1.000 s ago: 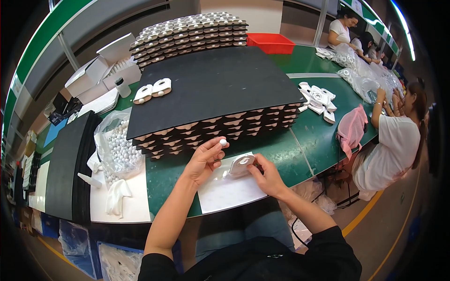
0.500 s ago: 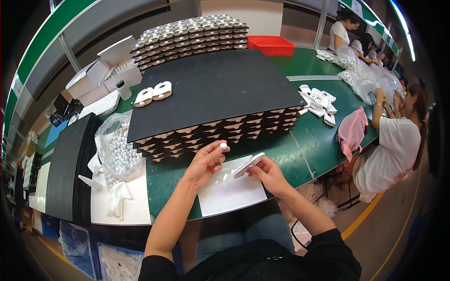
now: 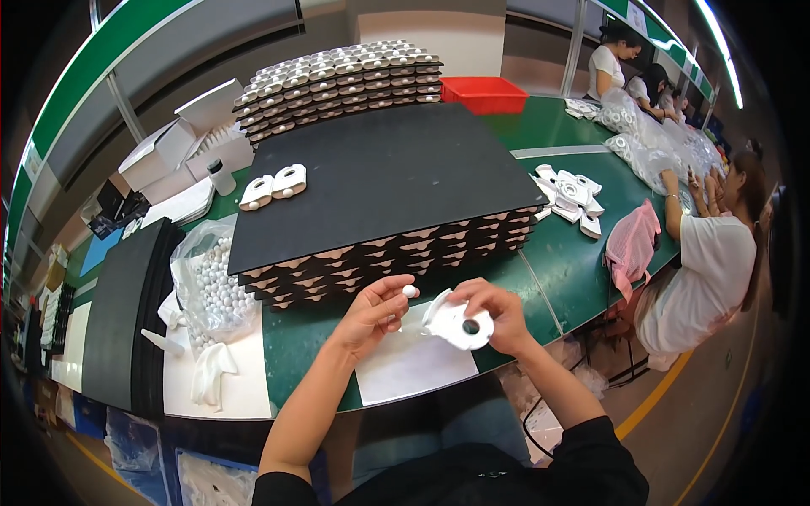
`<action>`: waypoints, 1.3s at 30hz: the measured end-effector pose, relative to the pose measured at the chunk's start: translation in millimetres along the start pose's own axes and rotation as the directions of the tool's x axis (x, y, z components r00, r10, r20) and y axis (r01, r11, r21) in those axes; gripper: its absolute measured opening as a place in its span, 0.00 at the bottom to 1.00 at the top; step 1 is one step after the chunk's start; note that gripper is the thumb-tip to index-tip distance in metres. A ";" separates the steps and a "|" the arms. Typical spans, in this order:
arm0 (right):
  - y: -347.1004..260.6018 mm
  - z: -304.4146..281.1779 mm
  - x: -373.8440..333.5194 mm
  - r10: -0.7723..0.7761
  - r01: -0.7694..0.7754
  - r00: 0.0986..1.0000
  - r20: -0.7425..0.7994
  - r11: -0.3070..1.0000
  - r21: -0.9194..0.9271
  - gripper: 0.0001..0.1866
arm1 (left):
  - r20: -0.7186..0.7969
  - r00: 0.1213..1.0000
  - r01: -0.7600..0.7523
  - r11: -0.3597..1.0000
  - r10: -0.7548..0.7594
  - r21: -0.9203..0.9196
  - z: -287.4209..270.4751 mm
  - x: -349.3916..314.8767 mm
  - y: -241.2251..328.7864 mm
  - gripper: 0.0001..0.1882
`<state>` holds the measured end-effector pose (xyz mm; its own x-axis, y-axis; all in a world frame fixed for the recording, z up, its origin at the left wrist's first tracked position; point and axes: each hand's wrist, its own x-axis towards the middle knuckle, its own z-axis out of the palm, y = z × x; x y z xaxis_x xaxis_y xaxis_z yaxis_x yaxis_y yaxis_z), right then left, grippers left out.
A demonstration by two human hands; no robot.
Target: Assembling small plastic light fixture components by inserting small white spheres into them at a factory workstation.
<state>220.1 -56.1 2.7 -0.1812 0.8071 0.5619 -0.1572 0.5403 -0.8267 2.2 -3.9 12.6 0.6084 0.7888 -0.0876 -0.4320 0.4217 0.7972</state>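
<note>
Between the fingertips of my left hand point(image 3: 371, 314) is a small white ball point(image 3: 410, 291). My right hand point(image 3: 496, 312) grips a white plastic housing point(image 3: 464, 327) with a round hole in it, tilted so its flat side shows. Both hands are above a white sheet of paper point(image 3: 413, 373) at the bench's near edge, the ball just left of the housing and apart from it. Two finished-looking white housings point(image 3: 274, 187) lie on the top black board point(image 3: 380, 177) of a stack, each with a ball at its lower edge.
A clear bag of white balls point(image 3: 224, 282) lies on the left, beside upright black boards point(image 3: 126, 312) and a squeeze bottle point(image 3: 162, 341). Loose white housings point(image 3: 569, 198) lie on the right. Farther back are a red bin point(image 3: 483, 94) and filled stacked trays point(image 3: 337, 84). A co-worker point(image 3: 709, 261) sits at right.
My right hand has turned the housing from nearly edge-on to show its flat side and hole. The ball stays in my left hand. The view has shifted slightly.
</note>
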 end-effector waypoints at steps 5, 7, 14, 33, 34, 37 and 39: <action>-20.2 -3.4 13.9 -0.344 0.473 0.881 0.324 0.657 -0.587 0.09 | 0.011 1.000 0.005 1.000 -0.005 0.016 -3.3 0.5 -2.2 0.16; -19.7 -4.3 14.9 -0.356 0.479 0.878 0.321 0.649 -0.590 0.09 | -0.026 1.000 0.010 1.000 -0.010 0.015 1.4 -0.3 -0.7 0.14; 2.2 5.2 11.8 -0.110 0.102 0.990 -0.087 0.991 -0.090 0.11 | -0.025 1.000 0.010 0.999 -0.009 0.050 1.8 0.0 -3.9 0.13; 24.3 16.3 11.0 0.437 -0.336 0.895 -0.092 0.795 0.504 0.06 | -0.057 0.998 -0.007 0.987 0.017 0.159 5.8 3.2 -9.3 0.10; 24.6 16.4 11.0 0.437 -0.336 0.895 -0.092 0.795 0.504 0.06 | -0.049 0.999 0.000 0.987 0.008 0.159 5.9 2.9 -8.9 0.10; 25.3 16.3 10.6 0.421 -0.325 0.903 -0.086 0.801 0.503 0.04 | -0.023 1.000 0.024 0.987 -0.020 0.160 3.0 2.3 -9.4 0.10; 25.7 15.4 10.0 0.386 -0.307 0.920 -0.068 0.818 0.487 0.03 | -0.004 0.999 0.043 0.988 -0.043 0.151 1.7 2.9 -9.8 0.10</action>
<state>199.3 -37.8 -12.5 -0.1612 0.9672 0.1963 -0.5453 0.0785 -0.8346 9.3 -6.5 5.5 0.6238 0.7717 -0.1237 -0.3001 0.3827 0.8738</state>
